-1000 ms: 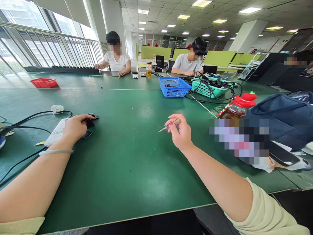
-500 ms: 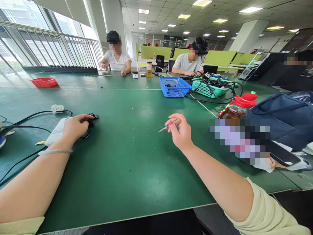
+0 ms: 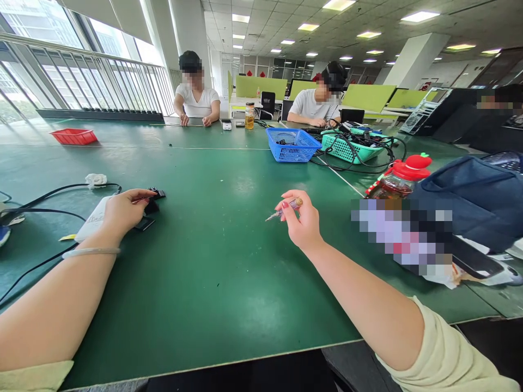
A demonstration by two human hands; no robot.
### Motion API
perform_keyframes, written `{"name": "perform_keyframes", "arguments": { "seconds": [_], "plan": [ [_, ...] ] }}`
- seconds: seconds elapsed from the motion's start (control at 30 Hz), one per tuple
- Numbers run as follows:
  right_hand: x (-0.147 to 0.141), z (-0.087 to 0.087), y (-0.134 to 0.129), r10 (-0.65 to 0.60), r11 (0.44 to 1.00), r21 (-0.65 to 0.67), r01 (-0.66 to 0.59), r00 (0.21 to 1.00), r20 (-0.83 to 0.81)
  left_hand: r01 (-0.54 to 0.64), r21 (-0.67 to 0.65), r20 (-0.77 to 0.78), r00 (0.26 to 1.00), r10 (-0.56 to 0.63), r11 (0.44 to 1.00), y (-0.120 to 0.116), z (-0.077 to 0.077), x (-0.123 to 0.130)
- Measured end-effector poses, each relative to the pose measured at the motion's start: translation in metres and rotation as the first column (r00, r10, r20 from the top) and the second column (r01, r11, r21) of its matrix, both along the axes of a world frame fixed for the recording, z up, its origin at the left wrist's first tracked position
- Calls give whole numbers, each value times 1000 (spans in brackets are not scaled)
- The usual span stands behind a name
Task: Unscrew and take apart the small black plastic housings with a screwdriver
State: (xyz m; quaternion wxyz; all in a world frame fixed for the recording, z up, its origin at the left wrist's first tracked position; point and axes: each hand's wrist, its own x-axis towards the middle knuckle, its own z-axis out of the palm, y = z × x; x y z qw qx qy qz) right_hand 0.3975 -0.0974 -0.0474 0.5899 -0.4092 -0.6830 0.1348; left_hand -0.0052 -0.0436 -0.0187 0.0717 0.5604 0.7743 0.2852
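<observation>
In the head view my right hand (image 3: 303, 219) is closed around a small screwdriver (image 3: 285, 211) with a clear, pinkish handle and a tan end. Its thin metal tip points left, above the green table (image 3: 229, 261). My left hand (image 3: 125, 211) rests on the left side of the table, over a few small black parts (image 3: 159, 193). Its index finger is stretched out beside them, the thumb a little apart below, and its other fingers are mostly hidden. A flat black piece (image 3: 144, 224) lies just below that hand. Partly beneath the wrist is a white box (image 3: 92, 220).
Black cables (image 3: 44, 202) run along the left side. Farther off are a red tray (image 3: 74, 136), a blue basket (image 3: 292, 146) and a green basket (image 3: 347, 149) of cables. A red-lidded bottle (image 3: 408, 171) and a dark blue bag (image 3: 469, 198) stand right. Two people sit opposite.
My left index finger has drawn back slightly from the black parts. My right hand and the screwdriver stay in place. Across the table, one person's hands have come closer together.
</observation>
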Motion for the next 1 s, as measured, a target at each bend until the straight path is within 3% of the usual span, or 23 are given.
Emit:
{"name": "perform_keyframes", "arguments": {
  "seconds": [0.33,0.6,0.7,0.8,0.9,1.0],
  "plan": [
    [0,-1,1,0,1000,-1,0,1000,0,-36,58,141,990,27,998,-1,0,4],
    [-1,-1,0,7,1000,-10,-7,1000,-1,92,40,150,984,-97,995,7,-11,-12],
    [-1,-1,0,9,1000,-10,-9,1000,-2,111,-38,57,992,-109,993,8,-13,-17],
    [-1,0,-1,10,1000,-16,-10,1000,1,60,-136,-142,987,-79,989,2,-6,-12],
    [-1,0,-1,5,1000,-18,-5,1000,0,-31,-153,-332,943,-22,988,-9,9,-5],
    [0,0,-1,10,1000,-13,-10,1000,-3,-9,-93,-518,854,-41,996,-19,20,-5]
  ]
}}
